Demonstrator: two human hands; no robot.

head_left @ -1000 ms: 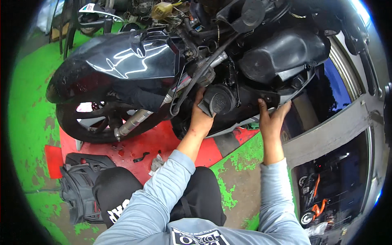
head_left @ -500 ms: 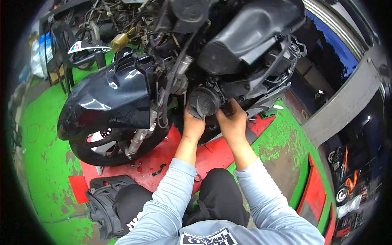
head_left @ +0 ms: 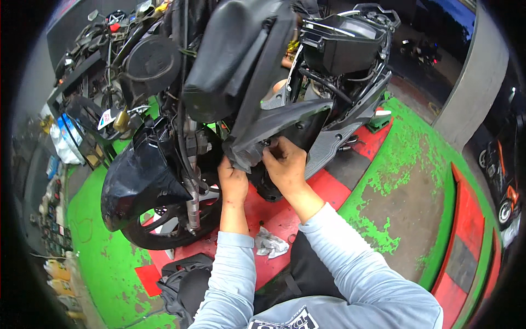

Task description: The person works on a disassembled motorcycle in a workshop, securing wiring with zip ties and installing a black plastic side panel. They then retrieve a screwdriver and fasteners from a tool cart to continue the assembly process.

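Observation:
In front of me a partly stripped scooter stands with its dark front fender at the left. My left hand is closed at the lower edge of a dark grey plastic piece low on the scooter's front. On the piece's right side my right hand has its thumb and fingers pinched together. What lies between those fingertips is hidden. A black padded cover hangs above both hands, and a long dark panel slants up to the right.
A crumpled whitish cloth lies on the red floor strip between my forearms. A dark bag is by my left knee. More motorcycle parts stand at the back left. A grey pillar rises at the right.
The view has shifted, showing more of the scooter's rear. The round dark part earlier between my hands no longer shows; the grey piece is there instead. The whitish cloth has come into sight below.

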